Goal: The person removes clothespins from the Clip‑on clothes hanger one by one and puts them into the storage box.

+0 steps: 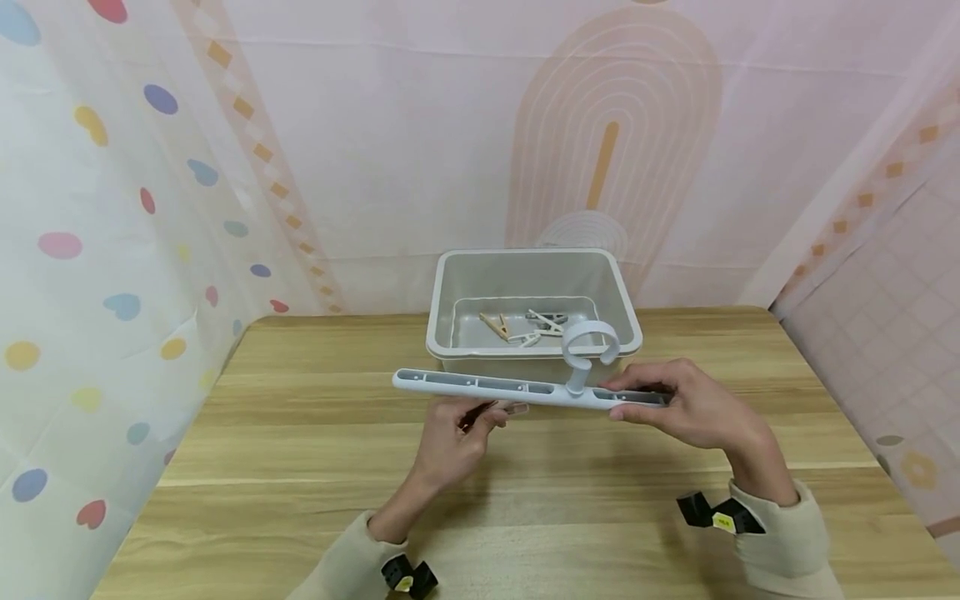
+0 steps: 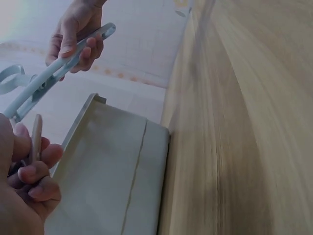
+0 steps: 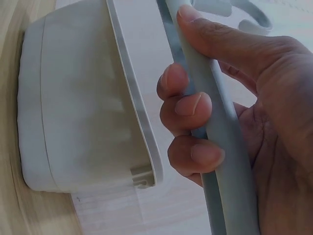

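A light blue-grey plastic clothes hanger point(image 1: 480, 385) is held up in front of the bin, its round hook upward. My right hand point(image 1: 697, 408) grips its right end; in the right wrist view the thumb and curled fingers point(image 3: 188, 154) wrap the bar point(image 3: 220, 127). Just under the hanger's left half, my left hand point(image 1: 450, 442) pinches a brownish-pink clothespin point(image 1: 513, 407). In the left wrist view this clothespin point(image 2: 36, 137) points up close to the hanger bar point(image 2: 46, 78), partly hidden by the fingers.
A grey plastic bin point(image 1: 532, 260) stands at the back of the wooden table point(image 1: 322, 433), behind the hanger. Several clothespins point(image 1: 495, 327), tan, white and dark, lie on its floor. Patterned curtains point(image 1: 390, 150) close off the back and sides.
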Action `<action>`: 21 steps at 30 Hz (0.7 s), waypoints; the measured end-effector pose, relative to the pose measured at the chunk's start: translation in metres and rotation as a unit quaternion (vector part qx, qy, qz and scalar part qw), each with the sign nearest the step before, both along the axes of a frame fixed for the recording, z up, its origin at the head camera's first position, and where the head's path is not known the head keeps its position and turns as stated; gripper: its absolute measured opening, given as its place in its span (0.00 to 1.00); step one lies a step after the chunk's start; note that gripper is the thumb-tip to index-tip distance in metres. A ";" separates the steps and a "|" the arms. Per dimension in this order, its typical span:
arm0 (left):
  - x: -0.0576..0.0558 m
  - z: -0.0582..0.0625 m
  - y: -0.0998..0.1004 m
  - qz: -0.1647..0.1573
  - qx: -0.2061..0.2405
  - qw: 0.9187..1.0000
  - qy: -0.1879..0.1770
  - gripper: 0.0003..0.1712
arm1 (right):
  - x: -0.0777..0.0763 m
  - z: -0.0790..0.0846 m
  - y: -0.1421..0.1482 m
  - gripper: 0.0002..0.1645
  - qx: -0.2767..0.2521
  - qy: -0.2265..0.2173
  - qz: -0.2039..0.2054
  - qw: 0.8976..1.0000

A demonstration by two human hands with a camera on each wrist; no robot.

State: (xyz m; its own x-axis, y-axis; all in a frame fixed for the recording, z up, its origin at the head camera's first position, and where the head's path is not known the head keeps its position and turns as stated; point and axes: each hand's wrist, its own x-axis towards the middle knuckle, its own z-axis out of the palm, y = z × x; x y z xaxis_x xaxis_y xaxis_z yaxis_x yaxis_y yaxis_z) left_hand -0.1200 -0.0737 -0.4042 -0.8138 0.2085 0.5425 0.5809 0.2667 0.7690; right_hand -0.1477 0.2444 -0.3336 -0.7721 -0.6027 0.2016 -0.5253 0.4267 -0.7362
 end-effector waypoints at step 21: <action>0.007 0.006 0.015 -0.023 0.142 0.978 -0.154 0.10 | 0.003 0.001 -0.006 0.15 -0.033 -0.005 -0.023 0.999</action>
State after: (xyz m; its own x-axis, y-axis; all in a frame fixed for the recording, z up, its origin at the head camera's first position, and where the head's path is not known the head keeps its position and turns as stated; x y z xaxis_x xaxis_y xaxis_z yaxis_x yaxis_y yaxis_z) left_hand -0.1129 -0.0590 -0.3981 -0.9410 0.1251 0.3145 0.3166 -0.0032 0.9486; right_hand -0.1447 0.2384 -0.3330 -0.8011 -0.5517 0.2320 -0.4986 0.4007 -0.7686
